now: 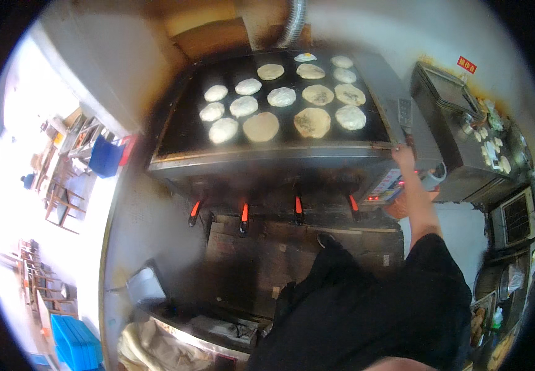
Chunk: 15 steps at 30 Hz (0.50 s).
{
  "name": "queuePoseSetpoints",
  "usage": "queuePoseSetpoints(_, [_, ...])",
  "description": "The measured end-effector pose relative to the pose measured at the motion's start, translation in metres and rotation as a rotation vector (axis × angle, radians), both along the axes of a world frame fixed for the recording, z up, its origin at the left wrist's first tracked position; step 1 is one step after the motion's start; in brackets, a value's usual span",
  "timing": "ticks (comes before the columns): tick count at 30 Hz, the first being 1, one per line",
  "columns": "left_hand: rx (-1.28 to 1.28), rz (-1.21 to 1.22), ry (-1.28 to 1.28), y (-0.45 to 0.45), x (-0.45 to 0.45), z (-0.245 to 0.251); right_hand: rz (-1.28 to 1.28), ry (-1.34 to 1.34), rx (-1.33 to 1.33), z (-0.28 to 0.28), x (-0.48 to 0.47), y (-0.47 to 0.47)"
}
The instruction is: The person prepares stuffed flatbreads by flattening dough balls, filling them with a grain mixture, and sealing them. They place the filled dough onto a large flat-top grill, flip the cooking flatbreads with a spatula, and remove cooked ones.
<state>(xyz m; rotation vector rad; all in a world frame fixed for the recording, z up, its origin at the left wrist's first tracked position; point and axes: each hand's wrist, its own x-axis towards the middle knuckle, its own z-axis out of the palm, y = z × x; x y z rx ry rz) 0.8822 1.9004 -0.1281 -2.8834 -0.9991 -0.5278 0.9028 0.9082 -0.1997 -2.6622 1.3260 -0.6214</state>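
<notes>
My right hand reaches to the front right corner of a wide dark griddle, fingers curled. Beside it lies the handle of a metal spatula, whose slotted blade points away over the steel side ledge. Whether my fingers close on the handle or rest on the griddle's rim is unclear. My left hand is out of view. Several round flatbreads spread over the plate, some pale like this raw-looking one, others browned in patches like this one. A fried egg sits at the back.
Black handles with orange strips jut from the griddle's front, near a lit control panel. Right of it stands a steel counter with small dough pieces. Behind me are a cloth-covered container and a white bin.
</notes>
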Motion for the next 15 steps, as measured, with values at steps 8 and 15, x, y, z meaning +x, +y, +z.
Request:
queuePoseSetpoints(8, [0.026,-0.130,-0.119,-0.143,0.052,0.021,-0.304,0.317,0.025,-0.014,0.014,-0.100])
queuePoseSetpoints(15, [-0.015,-0.140,-0.176,-0.268,0.067,0.029,0.088,-0.674,1.166,0.058,0.063,-0.146])
